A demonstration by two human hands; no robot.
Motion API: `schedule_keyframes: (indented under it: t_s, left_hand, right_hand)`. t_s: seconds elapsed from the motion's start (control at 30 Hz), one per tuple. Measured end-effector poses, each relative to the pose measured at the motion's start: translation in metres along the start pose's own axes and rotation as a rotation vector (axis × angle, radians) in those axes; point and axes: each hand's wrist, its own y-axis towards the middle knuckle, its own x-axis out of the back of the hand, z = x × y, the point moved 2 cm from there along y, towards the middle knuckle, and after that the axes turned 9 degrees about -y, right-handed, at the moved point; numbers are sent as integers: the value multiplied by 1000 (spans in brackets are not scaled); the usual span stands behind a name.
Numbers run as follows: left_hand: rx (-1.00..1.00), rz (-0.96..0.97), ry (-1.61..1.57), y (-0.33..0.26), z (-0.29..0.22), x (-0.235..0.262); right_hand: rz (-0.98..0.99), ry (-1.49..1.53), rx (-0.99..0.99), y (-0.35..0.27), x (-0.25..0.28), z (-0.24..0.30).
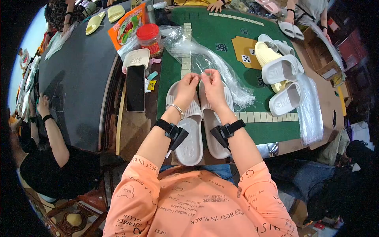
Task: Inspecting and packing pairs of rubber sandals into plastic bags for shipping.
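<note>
A pair of beige slide sandals (192, 136) lies side by side at the near edge of the green table (221, 43), toes pointing away from me. My left hand (187, 87) and my right hand (213, 86) hover over the toe ends. Both pinch the edge of a thin clear plastic bag (205, 59) that trails off toward the back of the table. Black bands with small devices wrap both my wrists, and a thin bracelet circles the left one.
A black phone (135, 87), a red-lidded jar (150, 38) and an orange snack packet (127, 28) lie to the left. Several white and cream slides (279, 71) pile up at right beside clear bags (310, 110). Other people sit around the tables.
</note>
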Motion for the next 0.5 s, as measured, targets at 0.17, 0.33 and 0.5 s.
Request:
schedule_keyframes:
  t_s: [0.17, 0.33, 0.5]
  left_hand:
    - [6, -9, -356, 1, 0, 6]
    - [12, -23, -499, -1, -2, 7]
    - [3, 9, -547, -1, 0, 10]
  right_hand:
    - [-162, -52, 249, -1, -1, 7]
    - [-9, -23, 194, -1, -3, 2]
    - [-19, -115, 198, -4, -3, 4]
